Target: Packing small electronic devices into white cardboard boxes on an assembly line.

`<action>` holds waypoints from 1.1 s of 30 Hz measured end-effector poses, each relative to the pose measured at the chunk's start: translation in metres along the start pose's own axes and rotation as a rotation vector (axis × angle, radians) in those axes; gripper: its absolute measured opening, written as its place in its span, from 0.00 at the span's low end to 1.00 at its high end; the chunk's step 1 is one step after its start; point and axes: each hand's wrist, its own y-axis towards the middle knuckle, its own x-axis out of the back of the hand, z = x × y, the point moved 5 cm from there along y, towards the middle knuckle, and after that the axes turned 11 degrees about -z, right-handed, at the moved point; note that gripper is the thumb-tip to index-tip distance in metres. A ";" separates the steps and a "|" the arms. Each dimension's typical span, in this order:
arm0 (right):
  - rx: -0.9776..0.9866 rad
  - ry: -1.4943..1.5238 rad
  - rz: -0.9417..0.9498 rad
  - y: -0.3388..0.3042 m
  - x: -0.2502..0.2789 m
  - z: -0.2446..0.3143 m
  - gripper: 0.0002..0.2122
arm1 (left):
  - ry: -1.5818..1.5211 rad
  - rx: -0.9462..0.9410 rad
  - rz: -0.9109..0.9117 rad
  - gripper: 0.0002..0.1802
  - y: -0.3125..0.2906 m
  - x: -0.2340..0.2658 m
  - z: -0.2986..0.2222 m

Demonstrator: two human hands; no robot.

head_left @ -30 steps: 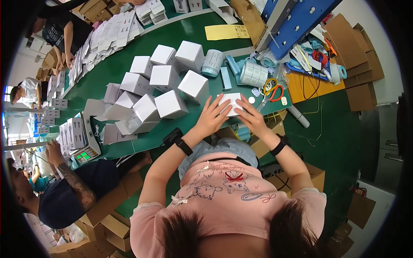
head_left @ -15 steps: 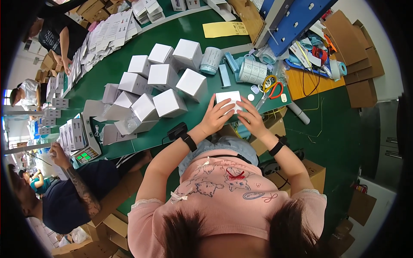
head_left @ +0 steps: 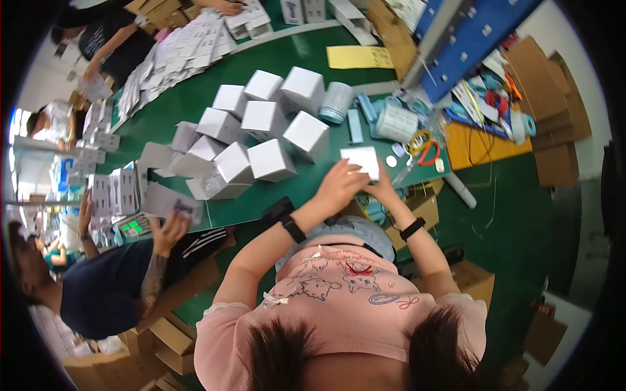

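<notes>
A small white carton (head_left: 362,159) is at the near edge of the green table, in front of me. My left hand (head_left: 339,188) grips its near left side, with the fingertips reaching over the top. My right hand (head_left: 383,186) holds the near right side, its fingers partly hidden behind my left hand and the carton. Farther left stands a group of white cartons (head_left: 263,119), most with their tops closed. A few at its left end have open flaps, with clear plastic (head_left: 213,185) showing in one.
Rolls of pale blue labels (head_left: 397,122), red-handled pliers (head_left: 428,154) and yellow-handled scissors (head_left: 418,141) lie right of the carton. A yellow sheet (head_left: 360,57) is at the back. At the left, a co-worker's hand (head_left: 171,231) holds a carton near a scale (head_left: 135,226).
The view has shifted, moving the table's contents right and down in the picture. My hands have slid to the carton's near side. The co-worker has brought a carton nearer me.
</notes>
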 end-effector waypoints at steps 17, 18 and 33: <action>0.170 -0.009 -0.272 0.058 -0.050 -0.001 0.40 | 0.069 0.450 -0.376 0.13 -0.010 0.112 -0.028; 0.172 -0.005 -0.272 0.061 -0.050 -0.006 0.40 | 0.194 0.488 -0.416 0.13 -0.022 0.120 -0.026; -0.306 0.142 0.126 -0.015 -0.004 0.046 0.28 | 0.475 1.098 -0.620 0.35 -0.188 0.231 0.087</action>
